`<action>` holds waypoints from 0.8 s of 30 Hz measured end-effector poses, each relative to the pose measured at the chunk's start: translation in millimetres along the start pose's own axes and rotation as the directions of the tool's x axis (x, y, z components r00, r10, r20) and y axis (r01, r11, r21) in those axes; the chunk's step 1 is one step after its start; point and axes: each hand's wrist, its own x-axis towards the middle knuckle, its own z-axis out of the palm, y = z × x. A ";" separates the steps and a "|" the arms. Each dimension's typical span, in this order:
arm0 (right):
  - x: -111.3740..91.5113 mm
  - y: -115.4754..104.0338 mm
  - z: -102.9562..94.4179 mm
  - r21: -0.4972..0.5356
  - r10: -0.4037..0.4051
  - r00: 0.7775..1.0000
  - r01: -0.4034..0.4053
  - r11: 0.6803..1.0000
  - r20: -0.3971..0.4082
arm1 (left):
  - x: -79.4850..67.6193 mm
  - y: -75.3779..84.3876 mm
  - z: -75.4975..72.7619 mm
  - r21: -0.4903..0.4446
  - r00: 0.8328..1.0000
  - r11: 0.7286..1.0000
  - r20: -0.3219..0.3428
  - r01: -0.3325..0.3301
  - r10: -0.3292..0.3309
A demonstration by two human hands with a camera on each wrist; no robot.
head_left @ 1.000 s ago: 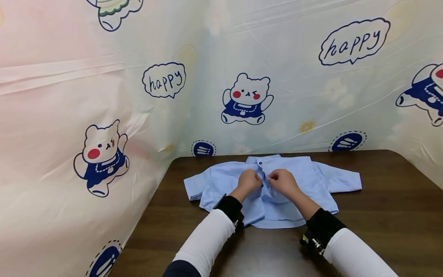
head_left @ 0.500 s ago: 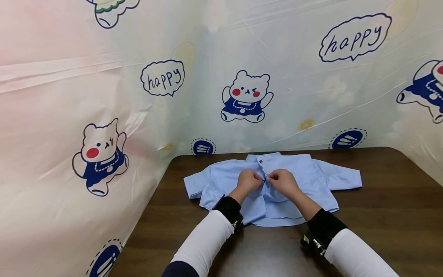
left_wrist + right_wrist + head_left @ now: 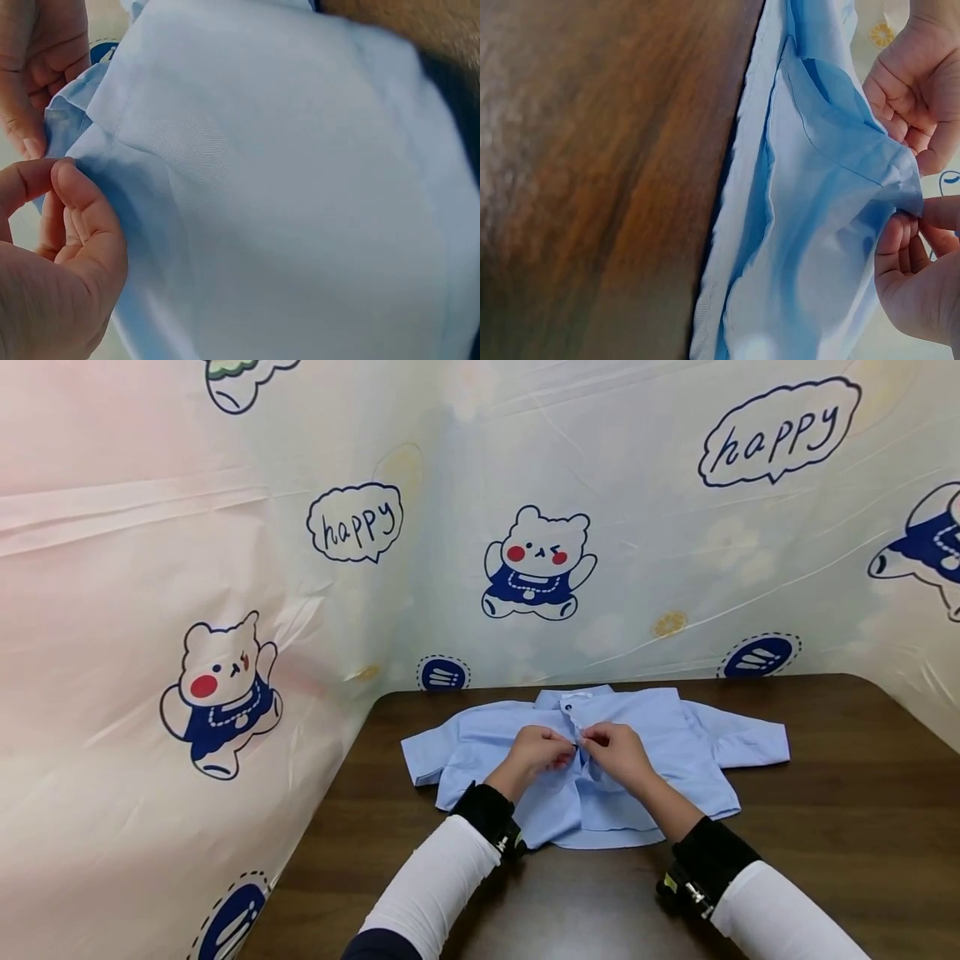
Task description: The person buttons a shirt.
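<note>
A light blue short-sleeved shirt lies spread on the table, collar at the far side. A dark button shows on its front just below the collar. Lower on the front opening, my left hand pinches the shirt's edge between thumb and index finger, a small dark spot right at the fingertips. Close on the other side, my right hand pinches the facing edge. From the right wrist view, the fabric is lifted into a fold between the right hand and the left hand. The fingers partly hide the edges.
The brown wooden table extends around the shirt. A printed cloth backdrop with cartoon bears stands along its back and left sides. Black wrist straps with cameras sit on both forearms.
My left hand has turned slightly and its fingertips have moved right, closer to the right hand. The dark button once seen below the left hand is now at its fingertips. The right hand stays nearly still.
</note>
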 end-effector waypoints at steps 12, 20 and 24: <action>-0.5 2.6 -1.1 0.099 0.061 0.996 -0.067 0.993 0.070 | 0.9 0.9 1.6 -0.110 0.997 0.991 0.007 0.074 -0.073; 0.6 5.7 1.9 0.092 0.039 0.997 -0.046 0.995 0.070 | -3.7 2.6 3.6 -0.123 0.997 0.989 -0.008 0.081 -0.083; -0.3 6.5 4.3 0.040 0.009 0.999 -0.010 0.999 0.039 | -4.0 1.2 5.8 -0.120 0.994 0.988 -0.032 0.098 -0.102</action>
